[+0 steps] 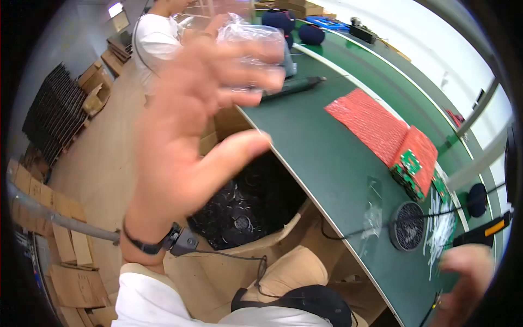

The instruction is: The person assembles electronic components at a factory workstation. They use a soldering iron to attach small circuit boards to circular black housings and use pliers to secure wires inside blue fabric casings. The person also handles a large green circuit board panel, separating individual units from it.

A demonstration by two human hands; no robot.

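1. Prominently, the left hand (185, 122) rises at left of centre, blurred; its fingers are loosely spread, the thumb well apart, with a wide gap and nothing visibly gripped.
2. A crumpled clear plastic bag (253, 34) shows just beyond those fingers, at the far end of the green table (316, 136); whether they touch it, I cannot tell.
3. Below the left hand, an open cardboard box (286, 234) holds black parts (234, 210).
4. The right hand (467, 275) is a blur at the near right; how far its fingers are open, or what they hold, I cannot tell.
5. Near it on the table lie thin white strips (437, 229), left of them a round dish (394, 233) of small dark pieces.
6. Farther off, green circuit boards (409, 162) rest against red bubble wrap (368, 122).
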